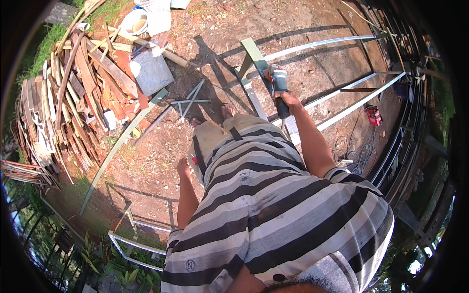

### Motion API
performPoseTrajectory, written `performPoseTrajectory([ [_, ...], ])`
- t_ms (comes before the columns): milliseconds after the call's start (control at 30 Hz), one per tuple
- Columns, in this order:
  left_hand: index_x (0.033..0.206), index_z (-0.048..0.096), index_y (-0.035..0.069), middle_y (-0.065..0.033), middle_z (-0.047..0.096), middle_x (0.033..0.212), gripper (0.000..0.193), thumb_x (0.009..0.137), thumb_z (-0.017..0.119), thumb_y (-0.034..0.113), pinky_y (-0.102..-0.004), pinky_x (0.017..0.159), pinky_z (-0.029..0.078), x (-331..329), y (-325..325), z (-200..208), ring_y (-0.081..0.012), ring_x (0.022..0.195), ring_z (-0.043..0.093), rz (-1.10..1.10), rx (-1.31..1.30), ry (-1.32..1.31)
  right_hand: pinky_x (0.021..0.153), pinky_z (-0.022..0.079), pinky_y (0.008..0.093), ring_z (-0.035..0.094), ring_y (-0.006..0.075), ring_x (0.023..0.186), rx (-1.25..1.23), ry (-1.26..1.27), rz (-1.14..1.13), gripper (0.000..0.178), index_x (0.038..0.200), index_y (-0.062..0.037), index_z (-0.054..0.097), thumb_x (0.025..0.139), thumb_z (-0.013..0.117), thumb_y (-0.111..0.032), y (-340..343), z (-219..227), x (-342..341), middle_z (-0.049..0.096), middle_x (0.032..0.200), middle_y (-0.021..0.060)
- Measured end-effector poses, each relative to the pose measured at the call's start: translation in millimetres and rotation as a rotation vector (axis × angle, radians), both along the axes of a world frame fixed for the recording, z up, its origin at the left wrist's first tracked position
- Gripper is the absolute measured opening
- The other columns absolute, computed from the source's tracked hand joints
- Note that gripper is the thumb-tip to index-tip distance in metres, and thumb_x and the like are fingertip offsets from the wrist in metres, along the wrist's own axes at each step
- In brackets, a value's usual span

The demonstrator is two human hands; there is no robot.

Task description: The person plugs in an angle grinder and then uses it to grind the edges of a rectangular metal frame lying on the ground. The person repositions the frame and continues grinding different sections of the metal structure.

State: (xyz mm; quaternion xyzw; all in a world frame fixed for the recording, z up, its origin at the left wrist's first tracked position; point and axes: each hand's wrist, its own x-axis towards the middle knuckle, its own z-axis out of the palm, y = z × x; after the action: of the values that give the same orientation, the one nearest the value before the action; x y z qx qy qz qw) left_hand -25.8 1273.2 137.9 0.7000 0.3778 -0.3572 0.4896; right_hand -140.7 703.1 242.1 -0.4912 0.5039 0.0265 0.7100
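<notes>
My right hand (289, 99) is wrapped round the dark handle of an angle grinder (278, 78), which has a blue-grey body. The grinder's head is beside a green metal beam (254, 54); I cannot tell whether they touch. A cord trails from the grip toward my legs. My left hand (183, 167) hangs low beside my trousers with its fingers curled in, and nothing shows in it. A small red thing (195, 160) is at the trouser side close to that hand.
Long silver metal bars (337, 97) stretch off to the right. A large heap of wooden boards (73, 93) lies at left, next to a grey sheet (150, 72) and a white bucket (134, 23). Crossed metal pieces (189, 101) lie ahead of my feet. A red box (373, 116) and loose cables (360, 158) are at right.
</notes>
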Motion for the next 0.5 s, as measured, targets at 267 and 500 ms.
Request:
performPoseTrajectory([
  [267,0.111,0.066,0.009,-0.0043,0.067,0.088,0.023,0.096,0.058,0.024,-0.0317,0.06,0.049,40,-8,21,-0.016,0.072,0.062,-0.328,-0.092,-0.019,0.054,0.054,0.0344,0.066,0.0212,0.06,-0.126,-0.093,-0.184,0.033,0.09,0.0045,0.068,0.074,0.079,-0.022,7,33,-28,0.067,0.074,0.0115],
  [500,0.125,0.061,0.009,-0.0114,0.068,0.1,0.031,0.099,0.057,0.025,-0.0352,0.07,0.052,107,5,52,-0.0211,0.081,0.066,-0.378,-0.021,-0.051,0.059,0.056,0.0341,0.067,0.0205,0.066,-0.061,0.034,-0.262,0.039,0.103,0.0013,0.065,0.078,0.076,-0.027,-22,45,-38,0.069,0.085,0.0114],
])
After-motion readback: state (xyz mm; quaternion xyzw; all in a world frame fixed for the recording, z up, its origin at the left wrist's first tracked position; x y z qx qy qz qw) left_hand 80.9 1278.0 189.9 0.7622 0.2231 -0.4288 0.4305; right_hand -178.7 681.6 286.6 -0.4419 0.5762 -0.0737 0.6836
